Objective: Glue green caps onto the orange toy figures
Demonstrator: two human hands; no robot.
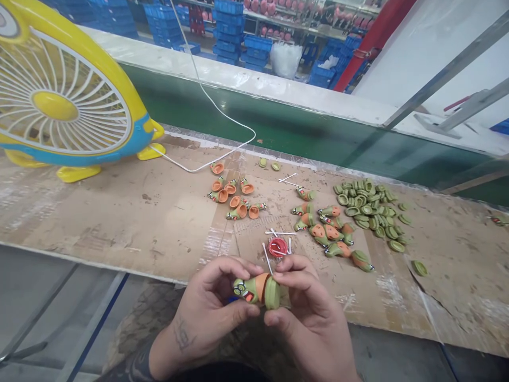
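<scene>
My left hand (210, 307) is closed around a small green-and-orange toy figure (251, 289), held sideways at the table's near edge. My right hand (306, 302) pinches a green cap (272, 293) against the figure's orange end, and a white cotton swab (267, 258) sticks up from between its fingers. Just beyond my hands lies a small red lid (277, 247) with more swabs around it.
A cardboard-covered table (139, 217) carries a group of orange figure parts (234, 199), a cluster of assembled figures (330, 231) and a pile of green caps (369, 207). A yellow fan (59, 95) with a white cable (222, 114) stands at back left. A green conveyor (302, 130) runs behind.
</scene>
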